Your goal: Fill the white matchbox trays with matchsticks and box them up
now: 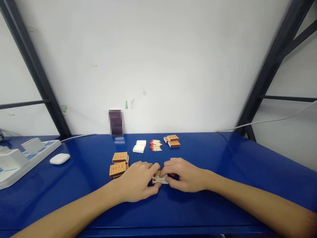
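Observation:
A small white matchbox tray (161, 181) with red-headed matches in it lies on the blue table in front of me. My left hand (140, 182) grips its left end, thumb on the near side and index finger on the far side. From the right, my right hand (184, 174) pinches the tray's other end, its index fingertip over the matches and its thumb at the near corner. The fingers partly cover the tray's ends. Just left of my left hand sit stacked orange matchboxes (118, 169), partly hidden by it.
Beyond my hands lie a pile of loose matches (156, 145), two white trays (139, 149) and stacked orange matchboxes (174, 144). A white rounded case (59, 159) and a power strip (29, 163) with plugs are at left. A blurred dark rectangle (116, 123) leans on the wall.

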